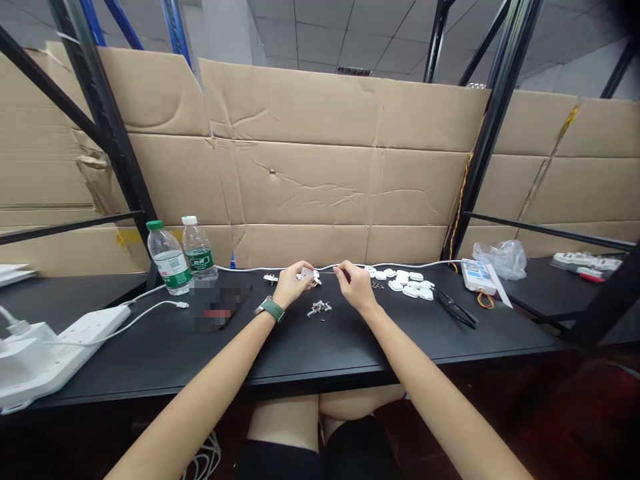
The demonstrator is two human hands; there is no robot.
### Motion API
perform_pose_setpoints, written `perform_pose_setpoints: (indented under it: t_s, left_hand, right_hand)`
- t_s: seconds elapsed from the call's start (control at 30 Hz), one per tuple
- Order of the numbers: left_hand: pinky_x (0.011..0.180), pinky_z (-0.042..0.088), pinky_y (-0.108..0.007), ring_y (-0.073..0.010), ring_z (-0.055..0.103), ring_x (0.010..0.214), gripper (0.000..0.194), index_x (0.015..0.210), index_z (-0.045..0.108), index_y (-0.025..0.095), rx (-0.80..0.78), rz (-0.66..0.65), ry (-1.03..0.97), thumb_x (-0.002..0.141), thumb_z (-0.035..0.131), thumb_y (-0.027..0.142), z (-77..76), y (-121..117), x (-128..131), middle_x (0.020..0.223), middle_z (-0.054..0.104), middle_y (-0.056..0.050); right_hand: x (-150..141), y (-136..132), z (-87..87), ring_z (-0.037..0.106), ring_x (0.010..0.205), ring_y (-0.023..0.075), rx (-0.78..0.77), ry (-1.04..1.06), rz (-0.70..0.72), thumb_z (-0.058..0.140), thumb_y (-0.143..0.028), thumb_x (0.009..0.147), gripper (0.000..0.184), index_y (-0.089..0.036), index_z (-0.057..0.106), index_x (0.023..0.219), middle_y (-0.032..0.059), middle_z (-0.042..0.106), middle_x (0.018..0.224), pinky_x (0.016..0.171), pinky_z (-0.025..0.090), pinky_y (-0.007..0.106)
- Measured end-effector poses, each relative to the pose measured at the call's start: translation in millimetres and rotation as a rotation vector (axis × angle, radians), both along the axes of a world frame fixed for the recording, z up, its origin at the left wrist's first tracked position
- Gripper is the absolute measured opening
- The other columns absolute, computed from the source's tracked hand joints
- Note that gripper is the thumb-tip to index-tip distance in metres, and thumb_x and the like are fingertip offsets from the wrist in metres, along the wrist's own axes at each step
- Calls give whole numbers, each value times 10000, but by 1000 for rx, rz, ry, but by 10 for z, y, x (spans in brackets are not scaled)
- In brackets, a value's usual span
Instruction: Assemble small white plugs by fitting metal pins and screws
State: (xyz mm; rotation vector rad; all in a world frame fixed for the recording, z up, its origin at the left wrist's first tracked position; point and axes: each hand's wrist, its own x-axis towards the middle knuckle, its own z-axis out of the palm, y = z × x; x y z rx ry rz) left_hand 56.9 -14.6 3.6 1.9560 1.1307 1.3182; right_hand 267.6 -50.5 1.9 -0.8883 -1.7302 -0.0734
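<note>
My left hand (291, 283), with a watch on a green strap at the wrist, is closed on a small white plastic part (307, 273). Facing it, my right hand (354, 285) pinches something thin; a narrow pale shaft (327, 271) runs from its fingertips toward the white part. Whether shaft and part touch I cannot tell. Between and below the hands lies a small pile of grey pieces (319, 308). Several white plastic pieces (411, 285) are spread right of my right hand, beside some tiny brownish bits (377, 285). Another small white piece (271, 278) rests left of my left hand.
Two water bottles (170, 260) stand at the back left, near a dark flat object (220, 307). A white power strip (60, 353) with cables lies at far left. To the right are black tweezers-like tools (455, 309), a white device (479, 276) and a plastic bag (501, 259). Cardboard (310, 180) walls the back.
</note>
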Motion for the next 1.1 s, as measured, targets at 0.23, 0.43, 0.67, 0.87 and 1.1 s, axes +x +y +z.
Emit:
perform_pose_setpoints:
  t_s: [0.23, 0.43, 0.67, 0.87, 1.1]
  left_hand:
    - [620, 620, -300, -195, 745, 651, 245, 977, 705, 190, -17, 9, 3, 799, 719, 357, 5, -16, 27, 813, 767, -45]
    - [627, 615, -305, -197, 745, 645, 252, 989, 702, 190, -17, 13, 34, 794, 712, 350, 32, -53, 42, 818, 774, -41]
    - [655, 595, -295, -186, 734, 640, 237, 996, 708, 193, 31, 54, 117, 809, 688, 337, 34, -54, 17, 790, 771, -26]
    - [645, 575, -282, -175, 717, 627, 334, 1104, 698, 180, 67, 99, 151, 784, 677, 274, 21, -23, -11, 817, 778, -28]
    - [674, 545, -301, -190, 702, 606, 261, 1023, 742, 169, 103, 167, 225, 804, 656, 283, 2, 21, -56, 691, 745, -18]
  right_hand:
    - [-3, 13, -6, 588, 646, 169, -19, -11, 22, 477, -379, 1036, 280, -214, 595, 843, 21, 640, 721, 675, 433, 273]
    - [-8, 25, -8, 609, 680, 173, -14, -32, 42, 492, -360, 1033, 253, -210, 613, 867, 32, 682, 778, 698, 444, 274]
    - [-9, 25, -24, 659, 710, 186, -98, -101, -50, 518, -417, 1034, 269, -214, 658, 925, 44, 726, 817, 704, 440, 267]
    - [-4, -7, -1, 652, 645, 200, -209, -201, -230, 533, -486, 1025, 310, -220, 667, 936, 28, 688, 690, 647, 385, 266]
    - [-12, -47, 19, 662, 881, 201, -148, -277, -131, 535, -245, 1007, 86, -210, 612, 1019, 77, 707, 1025, 755, 439, 272]
